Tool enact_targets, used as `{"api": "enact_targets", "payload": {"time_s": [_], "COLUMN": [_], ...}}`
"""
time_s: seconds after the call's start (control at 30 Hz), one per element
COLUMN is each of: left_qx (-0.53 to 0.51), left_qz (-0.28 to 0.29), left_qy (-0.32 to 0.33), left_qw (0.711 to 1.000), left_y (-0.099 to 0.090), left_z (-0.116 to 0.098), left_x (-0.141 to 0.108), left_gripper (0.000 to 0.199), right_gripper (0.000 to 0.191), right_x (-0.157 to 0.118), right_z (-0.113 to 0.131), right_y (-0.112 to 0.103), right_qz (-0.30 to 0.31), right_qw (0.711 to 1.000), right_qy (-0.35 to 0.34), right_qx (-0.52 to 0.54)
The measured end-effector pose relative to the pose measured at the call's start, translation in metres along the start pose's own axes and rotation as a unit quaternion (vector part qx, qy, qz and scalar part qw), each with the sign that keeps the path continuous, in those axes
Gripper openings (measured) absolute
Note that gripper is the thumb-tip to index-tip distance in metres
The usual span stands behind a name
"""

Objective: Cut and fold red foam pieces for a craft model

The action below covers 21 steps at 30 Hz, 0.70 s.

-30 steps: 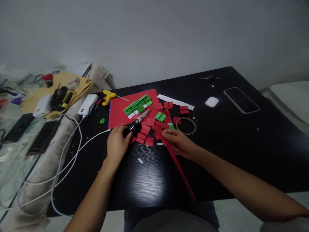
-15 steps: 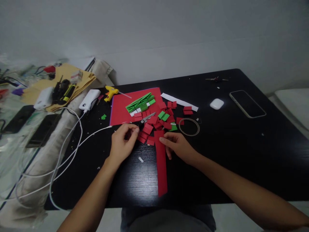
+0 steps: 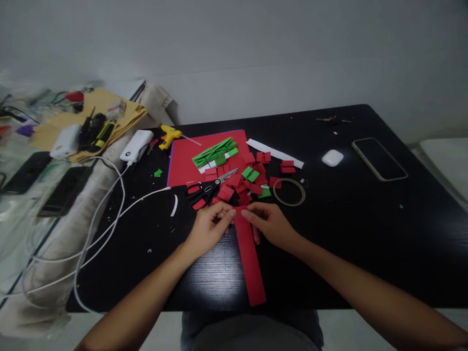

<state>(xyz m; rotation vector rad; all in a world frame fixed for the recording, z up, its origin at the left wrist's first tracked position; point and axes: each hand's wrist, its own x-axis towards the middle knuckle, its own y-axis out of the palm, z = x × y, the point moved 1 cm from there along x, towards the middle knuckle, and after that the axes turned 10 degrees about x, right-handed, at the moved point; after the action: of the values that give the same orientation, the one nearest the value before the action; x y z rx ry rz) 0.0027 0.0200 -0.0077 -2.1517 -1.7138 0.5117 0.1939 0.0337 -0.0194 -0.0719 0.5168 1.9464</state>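
A long red paper strip (image 3: 250, 258) hangs toward the table's front edge, its top end pinched between both hands. My left hand (image 3: 212, 224) grips the strip's upper left corner between thumb and fingers. At the upper right corner, my right hand (image 3: 270, 224) holds it the same way. Just beyond the hands lie black-handled scissors (image 3: 210, 187), blades pointing right. Around them is a pile of small folded red paper pieces (image 3: 236, 181), with a few folded green pieces (image 3: 250, 174) among them.
Behind the pile, a red sheet (image 3: 179, 161) carries a bundle of folded green strips (image 3: 215, 152). A yellow glue gun (image 3: 170, 136), power bank (image 3: 136, 146) and white cable (image 3: 120, 214) lie left. Rightward are a tape ring (image 3: 275, 195), white strip (image 3: 274, 152), earbud case (image 3: 332, 158) and phone (image 3: 379, 158).
My left hand has moved right from beside the scissors and now grips the strip's top end. The strip's lower end has swung slightly right. The scissors' handles are now uncovered.
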Motion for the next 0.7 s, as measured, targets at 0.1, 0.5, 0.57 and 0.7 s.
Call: {"api": "enact_targets", "payload": {"time_s": [0.1, 0.5, 0.57, 0.7], "left_qx": [-0.004, -0.011, -0.013, -0.020], "left_qz": [0.005, 0.024, 0.024, 0.020], "left_qy": [-0.001, -0.016, -0.017, -0.014], "left_qw": [1.000, 1.000, 0.999, 1.000], "left_y": [0.0024, 0.0049, 0.0055, 0.0060], "left_z": [-0.0007, 0.0023, 0.0023, 0.0019], "left_x": [-0.0007, -0.0012, -0.0014, -0.0017], "left_gripper": [0.031, 0.028, 0.029, 0.029], "right_gripper": [0.037, 0.035, 0.034, 0.035], "right_x": [0.0002, 0.0014, 0.0011, 0.0012], "right_z": [-0.0006, -0.0037, -0.0028, 0.0007], "right_y": [-0.0015, -0.0036, -0.0033, -0.0023], "right_qz": [-0.007, -0.012, -0.011, -0.013], "right_qw": [1.000, 1.000, 1.000, 1.000], "right_qy": [0.000, 0.017, 0.019, 0.013], "right_qx": [-0.001, 0.013, 0.012, 0.021]}}
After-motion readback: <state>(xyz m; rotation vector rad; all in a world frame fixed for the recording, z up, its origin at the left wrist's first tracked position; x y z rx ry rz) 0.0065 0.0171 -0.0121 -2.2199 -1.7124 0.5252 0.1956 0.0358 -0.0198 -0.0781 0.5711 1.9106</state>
